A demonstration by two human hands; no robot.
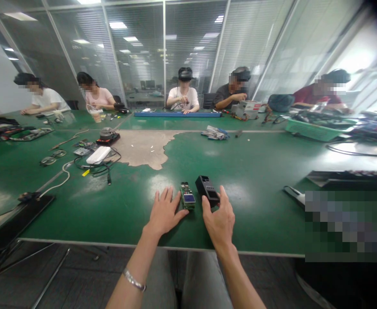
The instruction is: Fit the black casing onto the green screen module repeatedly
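Note:
A small green circuit board [187,197] with a display screen lies near the front of the table. My left hand [165,210] rests beside it on the left, palm down with fingers spread, the thumb reaching toward the board's near end. Just right of the board is a black plastic case [207,189] with a rectangular opening and small buttons or slots on its face. My right hand [219,214] grips the near end of this case, thumb on the left side and fingers on the right. The fingers' undersides are hidden.
White adapter [98,155] with black cables lies at the left. Gloves [214,133] sit farther back. At the right are a green basket [320,131] of cables and tweezers [294,195]. Several people sit along the far side, behind a long blue bar [178,114].

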